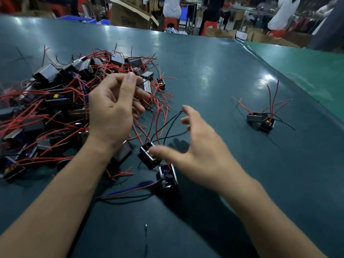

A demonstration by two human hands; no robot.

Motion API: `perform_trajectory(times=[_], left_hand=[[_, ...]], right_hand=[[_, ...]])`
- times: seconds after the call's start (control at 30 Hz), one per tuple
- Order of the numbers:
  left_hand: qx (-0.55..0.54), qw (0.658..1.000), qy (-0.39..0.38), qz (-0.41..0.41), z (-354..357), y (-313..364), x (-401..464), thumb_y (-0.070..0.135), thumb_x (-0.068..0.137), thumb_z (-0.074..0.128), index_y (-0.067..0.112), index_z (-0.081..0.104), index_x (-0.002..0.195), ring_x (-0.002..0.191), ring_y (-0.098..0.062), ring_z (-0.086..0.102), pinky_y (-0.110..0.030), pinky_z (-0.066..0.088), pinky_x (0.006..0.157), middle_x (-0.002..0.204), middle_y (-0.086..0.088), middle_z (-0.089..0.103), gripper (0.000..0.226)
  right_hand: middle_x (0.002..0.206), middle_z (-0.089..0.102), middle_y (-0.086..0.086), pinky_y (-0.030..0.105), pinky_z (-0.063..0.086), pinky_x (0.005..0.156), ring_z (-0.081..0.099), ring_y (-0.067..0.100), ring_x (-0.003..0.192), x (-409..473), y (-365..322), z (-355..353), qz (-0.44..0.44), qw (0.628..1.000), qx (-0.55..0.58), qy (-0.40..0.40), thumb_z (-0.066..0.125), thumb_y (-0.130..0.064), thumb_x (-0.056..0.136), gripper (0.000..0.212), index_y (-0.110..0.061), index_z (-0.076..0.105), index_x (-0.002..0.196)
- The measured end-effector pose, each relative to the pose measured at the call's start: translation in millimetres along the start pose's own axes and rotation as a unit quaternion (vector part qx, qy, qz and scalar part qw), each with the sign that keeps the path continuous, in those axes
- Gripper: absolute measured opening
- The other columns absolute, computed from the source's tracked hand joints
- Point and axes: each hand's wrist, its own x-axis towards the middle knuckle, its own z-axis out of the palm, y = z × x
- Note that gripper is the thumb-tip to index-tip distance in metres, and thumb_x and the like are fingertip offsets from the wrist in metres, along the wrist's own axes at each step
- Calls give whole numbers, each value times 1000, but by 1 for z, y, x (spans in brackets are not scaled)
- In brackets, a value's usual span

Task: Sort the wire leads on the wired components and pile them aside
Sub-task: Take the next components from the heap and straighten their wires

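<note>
1. The unsorted heap (pixel 61 108) of wired components fills the nine-to-ten o'clock part of the green table (pixel 214 71), its red leads crossing every way. Judging by how tangled it is, draw from its loose near edge rather than the middle, so that one pull does not drag several neighbours along.

2. The left hand (pixel 111 110) hovers over the heap's right edge, around ten o'clock from the table's centre. Its fingers are loosely curled with thumb and forefinger close together; whether a thin red lead lies between them I cannot tell. If it does, slide along it lightly rather than tugging.

3. The component in hand (pixel 149 158) lies at about six o'clock, just right of the heap, with its black and red leads (pixel 163 125) rising toward twelve o'clock. A second loose component (pixel 168 178) with blue and brown wires sits just beside it at five o'clock.

4. The right hand (pixel 193 146) is spread wide and grips nothing; the thumb tip is at the component's top and the fingers reach toward the black leads. I would steady the body with the thumb, then gather the leads together in one sweep from base to tip.

5. The sorted pile (pixel 262 121), only two pieces, lies well apart at three o'clock. Set each finished piece there with its leads pointing the same way.
</note>
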Motion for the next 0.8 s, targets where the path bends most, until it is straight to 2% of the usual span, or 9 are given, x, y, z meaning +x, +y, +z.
perform_trajectory(times=[0.07, 0.2, 0.27, 0.33, 0.47, 0.57, 0.63, 0.73, 0.8], left_hand=[[6, 1000, -10, -2, 3, -1, -2, 22, 102, 49, 14, 63, 94, 50, -15, 57, -29, 46, 48, 68, 3, 70, 18], [1, 1000, -23, 3, 5, -4, -3, 23, 102, 50, 11, 63, 98, 49, -14, 57, -29, 46, 48, 67, 3, 71, 19], [-11, 1000, -16, -5, 5, -4, -3, 22, 102, 49, 12, 63, 97, 48, -14, 57, -27, 44, 47, 66, 3, 71, 18], [-13, 1000, -11, -10, 5, -5, -2, 22, 102, 50, 14, 63, 95, 48, -14, 56, -27, 43, 48, 66, 2, 71, 17], [-6, 1000, -18, -11, 6, -9, -3, 22, 101, 51, 18, 62, 93, 47, -11, 55, -24, 43, 47, 66, 3, 71, 15], [28, 999, -39, -6, 8, -11, -6, 21, 100, 54, 11, 63, 95, 48, -12, 56, -23, 46, 48, 66, 4, 70, 15], [87, 994, -69, 20, 8, -12, -10, 22, 98, 57, 10, 66, 92, 54, -16, 60, -28, 50, 54, 69, 4, 70, 16], [268, 947, -125, 124, 6, -14, -16, 29, 92, 60, 14, 71, 88, 75, -20, 60, -31, 49, 76, 79, 7, 67, 20], [403, 891, -155, 140, 4, -17, -15, 38, 89, 56, 16, 72, 96, 99, -25, 55, -39, 44, 92, 97, 1, 67, 28]], right_hand=[[137, 49, -4, 40, 44, 97, 46, 18, 124, -5, -8, 17, -22, 999, -23, -11, 60, -83, 61, 124, -28, -3, 153], [109, 60, 0, 35, 39, 74, 55, 26, 102, -5, -10, 36, -46, 995, -69, 48, 68, -56, 80, 113, -29, -14, 152], [96, 65, 2, 37, 42, 70, 59, 30, 92, -1, -8, 35, -21, 997, -62, 46, 67, -42, 84, 104, -28, -10, 152], [95, 68, 7, 40, 47, 73, 61, 36, 91, 7, 3, 26, 14, 997, -48, 65, 64, -31, 86, 94, -23, -1, 153], [110, 66, 19, 40, 42, 78, 59, 40, 103, 27, 48, -12, 136, 978, -88, 133, 64, -32, 90, 81, -13, 13, 150], [121, 60, 22, 42, 42, 86, 53, 41, 113, 28, 74, -45, 240, 943, -155, 171, 65, -35, 90, 84, -14, 12, 152], [128, 52, 23, 48, 41, 92, 45, 42, 120, 23, 79, -56, 280, 915, -199, 214, 69, -42, 85, 83, -15, 22, 148], [126, 48, 22, 52, 39, 89, 42, 41, 118, 21, 67, -57, 259, 883, -224, 322, 75, -38, 80, 67, -8, 40, 130], [121, 51, 19, 47, 38, 91, 46, 39, 112, 23, 56, -47, 167, 902, -196, 348, 72, -35, 82, 57, -7, 46, 125]])
